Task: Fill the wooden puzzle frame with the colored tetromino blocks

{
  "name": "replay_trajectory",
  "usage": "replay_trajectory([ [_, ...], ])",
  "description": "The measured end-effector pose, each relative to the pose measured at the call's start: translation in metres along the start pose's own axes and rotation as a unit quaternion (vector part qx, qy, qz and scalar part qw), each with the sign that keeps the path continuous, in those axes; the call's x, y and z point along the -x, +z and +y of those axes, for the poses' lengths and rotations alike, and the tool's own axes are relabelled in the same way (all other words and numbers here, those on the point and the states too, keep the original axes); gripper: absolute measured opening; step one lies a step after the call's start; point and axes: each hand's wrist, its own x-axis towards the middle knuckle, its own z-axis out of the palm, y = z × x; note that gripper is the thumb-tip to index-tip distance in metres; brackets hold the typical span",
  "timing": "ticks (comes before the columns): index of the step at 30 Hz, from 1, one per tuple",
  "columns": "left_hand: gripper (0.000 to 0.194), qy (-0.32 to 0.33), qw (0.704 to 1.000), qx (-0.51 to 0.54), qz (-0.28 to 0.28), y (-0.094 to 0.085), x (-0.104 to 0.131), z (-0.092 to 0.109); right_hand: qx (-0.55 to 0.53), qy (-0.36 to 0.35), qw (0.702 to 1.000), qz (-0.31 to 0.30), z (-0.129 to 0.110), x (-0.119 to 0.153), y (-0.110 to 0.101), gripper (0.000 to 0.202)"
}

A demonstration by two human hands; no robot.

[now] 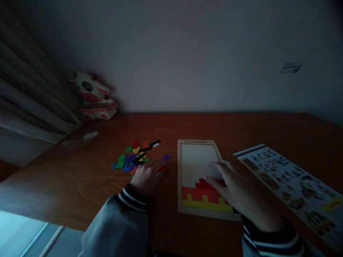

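Nearest my camera are the striped cuffs point(270, 241) of a grey top, and beyond them my two bare hands. The right hand point(241, 194) is open, thumb and fingers spread over the wooden tray point(179, 171), which lies flat in front of me with rows of yellow point(198, 204), orange point(191, 194) and red pieces point(203, 184) filling its near end. The left hand point(146, 177) rests beside the loose heap of coloured pieces point(130, 157), a red piece point(163, 167) at its fingers; I can't tell whether they grip it. I judge the pieces light, stiff and thin, perhaps smooth enough to skid, so I'd pinch one by opposite edges and take the tray by its raised rim. It looks rigid and fairly light. A purple piece point(166, 157) sits apart, between heap and tray. The printed sheet point(289, 178) to the right seems thin. All this is on a brown, wood-look bench point(80, 167) against a plain wall point(187, 71), with a cow toy point(91, 89) and a curtain point(29, 96) at left, in dim light.
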Motion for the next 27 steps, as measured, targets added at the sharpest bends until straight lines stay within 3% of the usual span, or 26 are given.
replay_trajectory([
  [7,0.032,0.04,0.998,0.042,0.013,-0.002,-0.001,0.008,-0.04,-0.01,0.999,0.029,-0.008,-0.005,-0.002,0.043],
  [18,0.015,0.085,0.991,0.083,0.056,0.0,-0.003,0.01,-0.054,-0.024,0.996,0.071,-0.016,-0.013,-0.02,0.032],
  [23,0.013,0.145,0.972,0.132,0.128,-0.005,-0.004,0.032,-0.167,-0.001,0.986,0.02,-0.03,-0.011,-0.022,0.027],
  [27,0.011,0.182,0.952,0.186,0.159,-0.008,-0.004,0.055,-0.307,0.036,0.948,-0.08,-0.053,-0.007,-0.02,0.035],
])
